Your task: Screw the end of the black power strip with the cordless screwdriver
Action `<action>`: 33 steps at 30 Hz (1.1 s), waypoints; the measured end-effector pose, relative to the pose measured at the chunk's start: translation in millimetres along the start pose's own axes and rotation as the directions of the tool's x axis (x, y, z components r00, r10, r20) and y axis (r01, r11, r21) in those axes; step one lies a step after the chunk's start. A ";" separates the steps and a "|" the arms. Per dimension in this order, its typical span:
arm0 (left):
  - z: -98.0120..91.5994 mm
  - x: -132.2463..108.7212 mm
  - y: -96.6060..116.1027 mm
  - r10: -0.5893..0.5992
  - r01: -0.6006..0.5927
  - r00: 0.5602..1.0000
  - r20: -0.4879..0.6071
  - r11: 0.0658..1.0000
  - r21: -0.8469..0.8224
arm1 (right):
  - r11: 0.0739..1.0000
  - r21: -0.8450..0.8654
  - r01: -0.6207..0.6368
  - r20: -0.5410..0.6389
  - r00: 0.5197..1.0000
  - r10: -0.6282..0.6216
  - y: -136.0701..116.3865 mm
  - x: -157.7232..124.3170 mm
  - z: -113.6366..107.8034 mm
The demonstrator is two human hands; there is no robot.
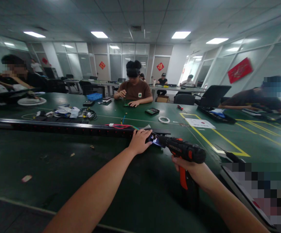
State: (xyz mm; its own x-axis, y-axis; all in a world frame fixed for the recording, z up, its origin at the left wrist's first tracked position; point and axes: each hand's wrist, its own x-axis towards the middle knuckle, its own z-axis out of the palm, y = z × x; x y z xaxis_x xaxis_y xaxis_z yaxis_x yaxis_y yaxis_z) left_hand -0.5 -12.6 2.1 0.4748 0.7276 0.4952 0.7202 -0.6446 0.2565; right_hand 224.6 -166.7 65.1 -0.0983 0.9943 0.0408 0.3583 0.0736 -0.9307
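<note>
My right hand (pixel 187 164) is wrapped round the grip of a black and orange cordless drill (pixel 186 150). The drill points left, and its light falls on the end of a long black rail (pixel 92 128) lying across the table. My left hand (pixel 140 141) holds that end of the rail from above, fingers over the top and thumb on the near side. Right beside the thumb is the drill's nose; its bit and any screw are too dark to make out. Red and green wires (pixel 121 126) come out near my left fingers.
Across the green table (pixel 82 200) a person (pixel 135 90) works on a small board. Around lie a black case (pixel 152 111), a white ring (pixel 164 120), bundled cables (pixel 88 114), a red screwdriver (pixel 180 107) and a blue bin (pixel 94 96). Another person (pixel 247 97) leans in at right.
</note>
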 end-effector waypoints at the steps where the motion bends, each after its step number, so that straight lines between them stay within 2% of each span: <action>1: 0.1 0.2 -0.1 0.002 -0.002 1.000 -0.002 1.000 0.000 | 1.000 -0.001 -0.002 0.001 1.000 0.002 0.1 -0.2 -0.1; 19: 0.2 0.0 -0.6 0.003 -0.003 1.000 -0.003 1.000 -0.008 | 0.999 0.007 -0.032 -0.015 0.999 0.032 -4.4 -1.9 1.8; 33: 0.6 0.2 -1.6 -0.002 0.002 1.000 0.008 1.000 0.005 | 0.996 0.085 -0.004 -0.059 0.998 0.009 -4.1 -2.9 5.1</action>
State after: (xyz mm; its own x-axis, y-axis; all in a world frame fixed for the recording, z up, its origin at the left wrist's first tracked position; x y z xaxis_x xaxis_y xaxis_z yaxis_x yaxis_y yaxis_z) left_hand -1.3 -11.4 1.4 0.4772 0.7306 0.4884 0.7239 -0.6419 0.2530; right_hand 218.7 -170.3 67.0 -0.0397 0.9978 0.0539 0.2782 0.0628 -0.9585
